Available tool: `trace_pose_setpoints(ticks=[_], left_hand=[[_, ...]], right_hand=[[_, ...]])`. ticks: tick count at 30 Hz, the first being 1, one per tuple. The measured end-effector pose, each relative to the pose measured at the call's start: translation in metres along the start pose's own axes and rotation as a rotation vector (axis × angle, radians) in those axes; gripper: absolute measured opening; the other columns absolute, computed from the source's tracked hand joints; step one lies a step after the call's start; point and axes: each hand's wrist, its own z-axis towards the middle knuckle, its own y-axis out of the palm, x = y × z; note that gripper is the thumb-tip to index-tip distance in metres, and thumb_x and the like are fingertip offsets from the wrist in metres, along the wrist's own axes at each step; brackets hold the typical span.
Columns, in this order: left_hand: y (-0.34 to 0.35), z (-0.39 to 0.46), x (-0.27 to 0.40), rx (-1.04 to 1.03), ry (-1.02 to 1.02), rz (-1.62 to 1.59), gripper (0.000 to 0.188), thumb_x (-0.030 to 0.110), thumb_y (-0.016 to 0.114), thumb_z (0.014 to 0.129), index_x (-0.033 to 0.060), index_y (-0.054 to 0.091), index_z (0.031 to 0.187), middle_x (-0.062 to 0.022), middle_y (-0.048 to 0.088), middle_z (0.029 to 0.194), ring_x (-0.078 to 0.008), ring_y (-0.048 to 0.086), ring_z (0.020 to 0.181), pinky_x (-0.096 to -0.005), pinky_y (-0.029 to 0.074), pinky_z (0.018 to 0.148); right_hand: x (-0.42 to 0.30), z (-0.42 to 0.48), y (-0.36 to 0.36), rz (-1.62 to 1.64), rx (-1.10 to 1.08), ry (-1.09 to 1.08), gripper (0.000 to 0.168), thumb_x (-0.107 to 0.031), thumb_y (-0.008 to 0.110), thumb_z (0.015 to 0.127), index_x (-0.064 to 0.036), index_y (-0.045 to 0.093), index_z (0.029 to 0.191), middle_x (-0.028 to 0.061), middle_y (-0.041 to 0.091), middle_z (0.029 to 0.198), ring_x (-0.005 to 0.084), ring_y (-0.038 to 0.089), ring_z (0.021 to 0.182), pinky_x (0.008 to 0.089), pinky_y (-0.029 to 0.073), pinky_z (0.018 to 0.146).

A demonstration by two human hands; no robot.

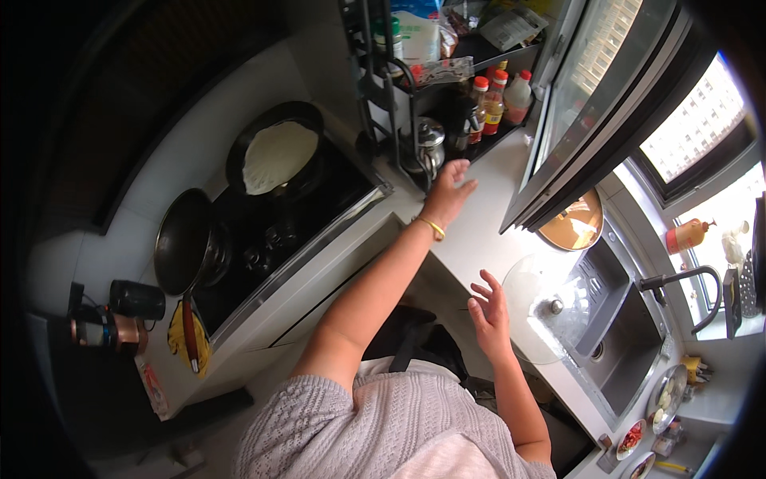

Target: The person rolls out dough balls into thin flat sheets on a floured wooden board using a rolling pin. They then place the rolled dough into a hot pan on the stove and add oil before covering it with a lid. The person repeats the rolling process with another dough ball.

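Observation:
My left hand (449,194) is stretched over the corner of the white countertop (485,197), fingers apart and loosely bent, holding nothing visible. Just beyond it, a lidded metal pot (429,138) stands on the lower level of a black rack. My right hand (492,314) hangs empty by the counter's front edge, fingers spread. Nearest to that hand is a round glass lid (538,329) with a knob, lying partly over the sink. To the left, a dark frying pan (233,149) on the black cooktop (317,203) contains a pale, thin flatbread or pancake (281,157).
A dark wok (179,239) with a wooden handle occupies the cooktop's left side. Sauce bottles (494,102) fill part of the rack. The open window sash (589,126) juts over the counter. Beyond the glass lid are the sink (625,359), faucet (688,275) and plates of food (667,398).

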Motion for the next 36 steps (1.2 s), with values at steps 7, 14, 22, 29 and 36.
trace_pose_setpoints(ticks=[7,14,22,29,36], left_hand=[[0.016,0.127,-0.028,0.154,0.085,0.191,0.09,0.024,0.082,0.079,-0.0044,0.031,0.146,-0.027,0.039,0.148,-0.0374,0.043,0.136,-0.0428,0.039,0.111],[0.064,0.2,-0.078,0.398,0.005,0.362,0.109,0.024,0.088,0.067,-0.0065,0.025,0.15,-0.0264,0.036,0.151,-0.0387,0.035,0.141,-0.0419,0.029,0.119],[0.052,0.236,-0.125,0.481,0.319,0.339,0.06,0.01,0.081,0.076,0.0002,0.046,0.124,-0.0162,0.059,0.104,-0.0308,0.063,0.086,-0.0389,0.053,0.074],[0.027,0.202,-0.103,0.393,0.478,0.356,0.057,0.016,0.079,0.078,0.0018,0.049,0.123,-0.02,0.058,0.114,-0.0398,0.057,0.105,-0.0448,0.047,0.093],[-0.016,0.122,0.008,-0.141,0.525,0.15,0.057,0.019,0.076,0.086,0.0046,0.045,0.132,-0.0097,0.056,0.115,-0.0199,0.054,0.105,-0.0344,0.046,0.093]], right_hand=[[-0.013,0.036,-0.007,-0.096,0.086,-0.004,0.058,0.001,0.061,0.093,-0.006,0.04,0.146,0.0138,0.047,0.139,0.0254,0.057,0.123,0.0368,0.05,0.098],[-0.019,0.067,-0.003,-0.139,0.168,0.0,0.053,0.001,0.06,0.094,-0.004,0.042,0.144,0.0147,0.047,0.138,0.025,0.059,0.12,0.0364,0.052,0.095],[-0.014,0.087,0.017,-0.157,0.128,-0.017,0.047,0.001,0.061,0.094,-0.006,0.048,0.138,0.0153,0.05,0.137,0.0259,0.063,0.112,0.036,0.054,0.091],[-0.027,0.098,0.022,-0.17,0.085,-0.042,0.042,0.002,0.061,0.093,-0.005,0.053,0.134,0.0155,0.052,0.136,0.0258,0.064,0.111,0.036,0.054,0.09],[-0.032,0.1,0.009,-0.21,0.049,-0.104,0.044,0.003,0.064,0.09,-0.005,0.054,0.132,0.0144,0.054,0.134,0.0259,0.063,0.112,0.0358,0.054,0.089]])
